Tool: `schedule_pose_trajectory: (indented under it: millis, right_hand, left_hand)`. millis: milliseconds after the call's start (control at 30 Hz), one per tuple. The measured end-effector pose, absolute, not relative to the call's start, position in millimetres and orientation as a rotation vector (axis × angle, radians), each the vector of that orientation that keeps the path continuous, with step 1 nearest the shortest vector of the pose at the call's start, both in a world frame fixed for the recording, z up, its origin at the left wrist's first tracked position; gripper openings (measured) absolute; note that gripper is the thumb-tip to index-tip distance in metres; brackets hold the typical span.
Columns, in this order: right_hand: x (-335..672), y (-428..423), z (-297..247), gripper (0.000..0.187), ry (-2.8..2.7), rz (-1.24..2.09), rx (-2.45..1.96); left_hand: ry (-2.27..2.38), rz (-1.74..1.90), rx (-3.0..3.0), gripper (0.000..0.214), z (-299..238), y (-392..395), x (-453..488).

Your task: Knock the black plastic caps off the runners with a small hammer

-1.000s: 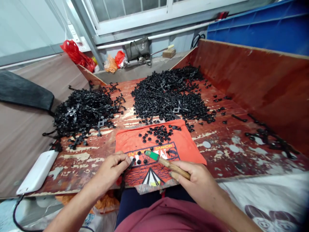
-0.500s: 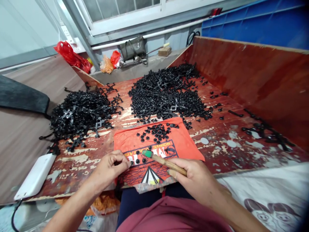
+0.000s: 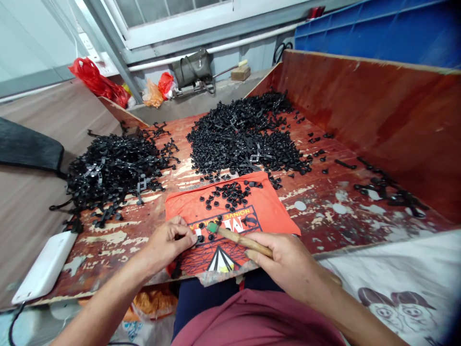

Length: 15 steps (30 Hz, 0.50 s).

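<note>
My right hand (image 3: pixel 284 262) is closed round a wooden-handled tool (image 3: pixel 239 239) whose green tip (image 3: pixel 212 227) rests on an orange printed cloth (image 3: pixel 230 218). My left hand (image 3: pixel 169 242) pinches a small black part at the cloth's left edge, close to the green tip. A few loose black round parts (image 3: pixel 228 193) lie further back on the cloth. What the left fingertips hold is mostly hidden.
Two big heaps of black plastic parts lie on the worn red board (image 3: pixel 324 211): one heap at left (image 3: pixel 111 168), one heap in the middle (image 3: pixel 245 139). A raised red side wall (image 3: pixel 378 115) stands at right. A white device (image 3: pixel 43 266) lies at the left front edge.
The tool's green tip has slid a little left, toward my left fingers, and the camera has tilted slightly. Both hands stay on the cloth.
</note>
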State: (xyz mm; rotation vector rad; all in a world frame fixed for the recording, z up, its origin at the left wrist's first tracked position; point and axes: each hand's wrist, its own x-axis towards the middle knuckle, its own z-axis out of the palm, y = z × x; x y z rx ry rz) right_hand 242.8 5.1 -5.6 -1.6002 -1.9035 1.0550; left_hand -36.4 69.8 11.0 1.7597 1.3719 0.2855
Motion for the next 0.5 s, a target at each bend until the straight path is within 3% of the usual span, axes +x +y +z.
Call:
schedule_pose_trajectory:
  millis: [333, 500]
  right_hand:
    - [243, 4, -3, 0.019, -1.928, 1.056, -1.573]
    - [243, 7, 3, 0.025, -2.028, 1.038, -1.547]
  left_hand:
    - [1.345, 0.170, 1.677, 0.034, 12, 82, -39]
    - [1.379, 0.159, 1.666, 0.038, 12, 82, -36]
